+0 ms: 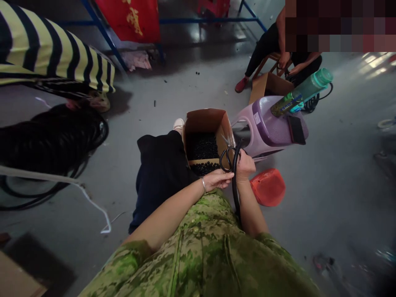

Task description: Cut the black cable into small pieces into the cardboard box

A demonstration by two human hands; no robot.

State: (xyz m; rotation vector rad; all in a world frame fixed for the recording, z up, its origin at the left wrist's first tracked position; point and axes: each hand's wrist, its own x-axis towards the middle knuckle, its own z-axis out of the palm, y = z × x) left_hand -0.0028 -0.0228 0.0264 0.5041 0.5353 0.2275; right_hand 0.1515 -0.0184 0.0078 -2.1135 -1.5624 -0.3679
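1. A large heap of black tubing coils (pixel 43 138) lies on the floor (pixel 163 123) to the person's left, well apart from the hands.
2. The purple stool (pixel 262 117) stands ahead and to the right, just beyond the right hand; a green bottle (pixel 312 90) and a dark phone-like slab (pixel 296 130) rest on its seat.
3. The open cardboard box (pixel 204 120) sits on the floor between the person and the stool's left side, just in front of the hands.
4. The black tube (pixel 236 200) runs roughly upright in view, between the hands and down along the right forearm. The step in hand looks like working the scissors and this tube together.
5. The right hand (pixel 246 166) has its fingers closed, seemingly on the scissors' handle, though the tube partly hides that grip.
6. The left hand (pixel 217 180) has its fingers stretched out, their tips apparently pinching the tube.
7. The scissors (pixel 228 144) point up and away above the box's near right corner, one handle loop showing.
8. Short black pieces (pixel 202 145) fill the box's bottom. A cut here would call for a steady tube, blades square across it and left fingertips well clear.
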